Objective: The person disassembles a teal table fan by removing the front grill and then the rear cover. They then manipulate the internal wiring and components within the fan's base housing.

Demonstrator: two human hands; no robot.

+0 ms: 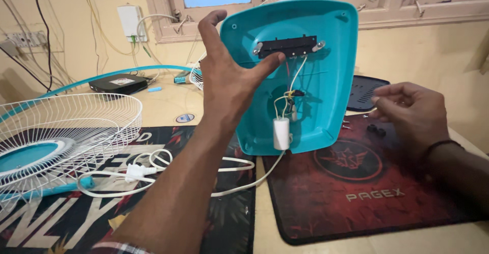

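A white wire fan guard [61,132] with a teal hub lies at the far left of the table, its left side cut off by the frame edge, with a teal ring [102,77] arcing behind it and a black box [118,83] near the wall. A white power cord [153,170] with its plug coils over a dark printed mat [102,213], filling much of the room between the guard and the left forearm. The left hand [229,76] is raised at centre with fingers spread, thumb pressed on the black switch strip [288,46] inside an upright teal fan cover [316,81]; whether the fingers grip the cover's left edge is hard to tell, as the palm hides it. The cover's foot rests on the table at the gap between the two mats, a white capacitor [281,133] and thin wires hanging inside it. Behind its right edge a dark grille plate [364,92] is partly hidden. The right hand [407,111] hovers well apart over a red mat [356,193], fingertips pinched together on something too small to make out. Small dark parts [377,129] and screws lie just beside it; the mat's front half lies free.
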